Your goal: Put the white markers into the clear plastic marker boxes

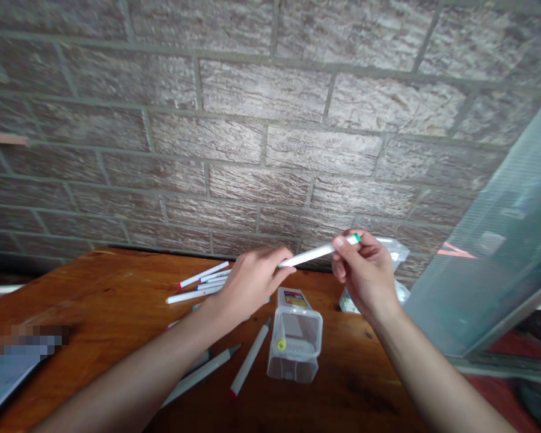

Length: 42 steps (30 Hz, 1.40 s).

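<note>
A white marker with green ends (313, 254) is held up above the table between both hands. My left hand (255, 276) pinches its left end, and my right hand (365, 264) grips it near the green right end. Below them a clear plastic case (295, 337) lies on the table with its opening toward me and a yellow-ended marker (281, 344) inside. Several white markers (202, 280) lie left of the case, some partly hidden by my left hand and forearm. One with a red end (251, 359) is just left of the case.
Behind my right hand stands another clear container (401, 291), partly hidden. The wooden table (117, 294) meets a brick wall (234, 144) at the back. A translucent panel (487, 240) is on the right, and a blurred-out flat object (13, 376) lies at the left.
</note>
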### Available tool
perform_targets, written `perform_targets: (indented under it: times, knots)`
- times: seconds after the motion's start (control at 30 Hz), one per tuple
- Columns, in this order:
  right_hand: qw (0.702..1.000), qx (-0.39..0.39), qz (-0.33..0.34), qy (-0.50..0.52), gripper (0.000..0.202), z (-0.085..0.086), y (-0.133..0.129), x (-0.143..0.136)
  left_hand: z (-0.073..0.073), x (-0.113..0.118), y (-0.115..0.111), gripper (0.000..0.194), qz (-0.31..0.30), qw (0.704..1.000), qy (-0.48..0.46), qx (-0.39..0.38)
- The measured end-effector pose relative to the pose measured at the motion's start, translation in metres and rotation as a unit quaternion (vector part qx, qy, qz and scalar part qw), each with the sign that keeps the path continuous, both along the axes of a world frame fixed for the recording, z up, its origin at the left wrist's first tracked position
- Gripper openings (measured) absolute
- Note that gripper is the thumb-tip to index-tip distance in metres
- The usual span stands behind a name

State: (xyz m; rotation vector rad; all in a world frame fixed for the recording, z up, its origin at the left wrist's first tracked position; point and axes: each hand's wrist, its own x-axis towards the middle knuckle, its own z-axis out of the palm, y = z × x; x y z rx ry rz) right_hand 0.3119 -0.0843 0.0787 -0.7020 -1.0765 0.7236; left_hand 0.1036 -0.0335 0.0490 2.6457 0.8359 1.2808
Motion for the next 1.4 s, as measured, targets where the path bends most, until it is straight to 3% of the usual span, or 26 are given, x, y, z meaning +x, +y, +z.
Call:
perform_targets:
  times: [0.17, 0.43, 0.73, 1.2, 1.4]
  knots:
    - [0.981, 0.082, 0.000, -0.174, 0.021, -0.005, -0.024, -0.017, -0.006, 0.000, 0.007, 0.004, 0.014, 1.000, -0.014, -0.023]
    - [0.904, 0.194, -0.048, -0.379, 0.035, -0.010, -0.045, -0.023, -0.008, 0.000, 0.008, 0.017, -0.010, 0.998, -0.061, -0.003]
    - [0.876, 0.250, -0.048, -0.409, 0.036, 0.002, -0.050, -0.029, -0.002, -0.002, 0.004, 0.018, 0.016, 0.997, -0.068, 0.032]
    - [0.865, 0.251, -0.053, -0.430, 0.038, 0.005, -0.054, -0.025, -0.003, -0.001, 0.003, 0.014, 0.031, 0.998, -0.047, 0.031]
    - [0.859, 0.238, -0.099, -0.443, 0.031, 0.012, -0.060, -0.023, 0.001, 0.000, 0.001, 0.011, 0.016, 0.998, -0.044, 0.048]
